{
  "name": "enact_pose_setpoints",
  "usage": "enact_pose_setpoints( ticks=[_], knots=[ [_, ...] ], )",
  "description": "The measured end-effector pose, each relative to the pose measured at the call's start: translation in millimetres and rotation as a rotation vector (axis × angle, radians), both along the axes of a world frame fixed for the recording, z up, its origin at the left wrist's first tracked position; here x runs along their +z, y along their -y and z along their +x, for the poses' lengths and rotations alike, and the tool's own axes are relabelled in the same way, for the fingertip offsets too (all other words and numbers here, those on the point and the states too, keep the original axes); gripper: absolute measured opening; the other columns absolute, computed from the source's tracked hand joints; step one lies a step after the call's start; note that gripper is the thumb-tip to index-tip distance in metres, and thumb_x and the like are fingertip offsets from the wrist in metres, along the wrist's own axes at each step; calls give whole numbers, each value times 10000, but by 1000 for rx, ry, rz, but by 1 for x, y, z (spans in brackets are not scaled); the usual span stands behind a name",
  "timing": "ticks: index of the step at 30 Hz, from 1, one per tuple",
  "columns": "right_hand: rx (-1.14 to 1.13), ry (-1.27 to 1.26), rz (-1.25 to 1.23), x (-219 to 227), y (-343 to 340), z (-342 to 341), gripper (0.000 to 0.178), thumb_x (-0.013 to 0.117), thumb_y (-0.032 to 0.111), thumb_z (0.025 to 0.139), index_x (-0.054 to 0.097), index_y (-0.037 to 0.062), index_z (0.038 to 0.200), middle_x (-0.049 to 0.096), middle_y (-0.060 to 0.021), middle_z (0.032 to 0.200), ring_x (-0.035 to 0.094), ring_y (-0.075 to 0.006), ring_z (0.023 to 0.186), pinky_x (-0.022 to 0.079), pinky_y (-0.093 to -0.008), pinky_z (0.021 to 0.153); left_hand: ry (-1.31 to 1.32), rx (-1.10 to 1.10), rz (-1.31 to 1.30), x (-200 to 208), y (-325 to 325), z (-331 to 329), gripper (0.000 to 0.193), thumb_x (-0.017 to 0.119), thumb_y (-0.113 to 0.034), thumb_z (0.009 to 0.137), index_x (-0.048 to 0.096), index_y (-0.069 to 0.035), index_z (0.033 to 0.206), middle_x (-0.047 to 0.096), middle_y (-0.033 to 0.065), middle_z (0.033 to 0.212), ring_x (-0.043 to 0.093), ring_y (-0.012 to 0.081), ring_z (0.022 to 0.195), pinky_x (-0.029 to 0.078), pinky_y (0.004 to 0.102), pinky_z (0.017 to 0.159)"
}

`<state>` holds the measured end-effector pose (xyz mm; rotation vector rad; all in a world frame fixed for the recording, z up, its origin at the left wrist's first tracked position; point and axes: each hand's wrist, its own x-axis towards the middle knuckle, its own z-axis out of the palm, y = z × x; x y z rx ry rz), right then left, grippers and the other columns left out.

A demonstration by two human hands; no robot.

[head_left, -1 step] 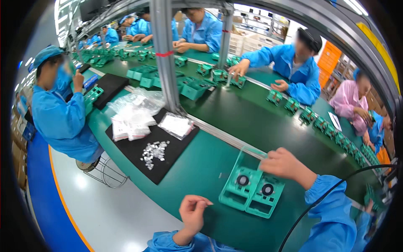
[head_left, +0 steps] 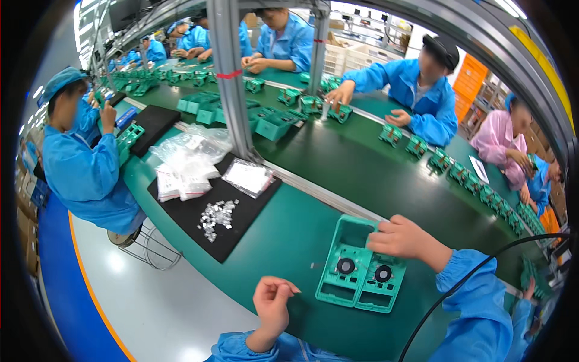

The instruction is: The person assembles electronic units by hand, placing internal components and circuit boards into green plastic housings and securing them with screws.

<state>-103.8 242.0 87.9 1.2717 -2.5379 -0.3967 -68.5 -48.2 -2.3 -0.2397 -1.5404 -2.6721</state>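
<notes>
A pale green plastic housing [head_left: 360, 283] lies on the table in front of me, with two side-by-side bays. Each bay carries a round black ringed part, the left one [head_left: 345, 266] and the right one [head_left: 383, 274]. My right hand [head_left: 401, 236] is closed over the far right part of the housing, hiding that corner. Left of the housing, my left hand [head_left: 273, 304] is raised with thumb and fingers pinched together; whatever is between the tips is too small to make out. It stays apart from the housing.
Small silvery pieces [head_left: 216, 219] and plastic bags [head_left: 187, 169] lie on a black mat [head_left: 241, 235]. A metal post [head_left: 232, 90] rises beyond. Green assemblies [head_left: 443, 161] line the far belt, where co-workers sit. A black cable [head_left: 434, 308] crosses by my right sleeve.
The green housing has turned slightly under my right hand, its near left corner coming closer to me. My left hand keeps its pinch. The whole view has shifted a little.
</notes>
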Motion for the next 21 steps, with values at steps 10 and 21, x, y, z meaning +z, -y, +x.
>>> enact_pose_setpoints(
  ticks=[10,21],
  knots=[
    [-143,83,-527,18,56,73,306,618,151,641,598,148,946,586,15,975,523,-135,708,377,-270,584,317,-616,298,34,-28,39,67,589,-46,809,585,6,850,590,82,835,529,130,767,405,233,675],
    [-253,-17,-741,2,73,174,230,633,155,689,660,206,912,591,95,877,533,-91,717,286,-259,551,706,-1217,510,33,-55,75,100,596,-119,822,595,-26,859,461,46,940,447,143,900,359,278,819]
  ],
)
